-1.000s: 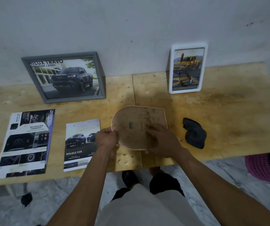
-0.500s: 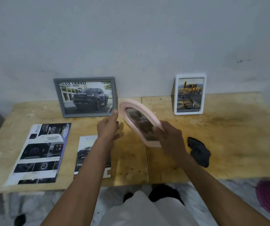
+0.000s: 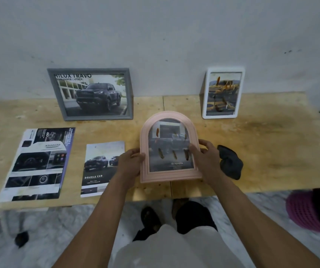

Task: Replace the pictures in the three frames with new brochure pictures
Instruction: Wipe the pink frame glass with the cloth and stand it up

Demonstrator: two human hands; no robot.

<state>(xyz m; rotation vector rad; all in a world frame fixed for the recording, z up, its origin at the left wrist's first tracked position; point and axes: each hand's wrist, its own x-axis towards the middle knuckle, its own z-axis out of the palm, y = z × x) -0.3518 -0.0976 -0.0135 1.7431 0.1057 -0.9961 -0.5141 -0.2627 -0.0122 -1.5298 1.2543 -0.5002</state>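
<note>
A pink arched frame [image 3: 167, 117] with a Toyota picture behind its glass is held face up over the wooden table [image 3: 271, 136]. My left hand [image 3: 130, 164] grips its left edge and my right hand [image 3: 203, 157] grips its right edge, fingers over the glass. A grey frame [image 3: 91, 94] with a dark truck picture leans on the wall at the back left. A white frame [image 3: 223, 93] with a yellow vehicle picture leans at the back right. Two brochure pages lie on the table: a large one [image 3: 37, 163] at the left and a "Double Cab" page [image 3: 101, 167] beside my left hand.
A dark cloth [image 3: 229, 164] lies on the table just right of my right hand. A pink basket [image 3: 308, 211] stands on the floor at the right. The wall runs close behind the table.
The pink frame has been turned over from back side up to picture side up, and both hands now hold it by its side edges above the table.
</note>
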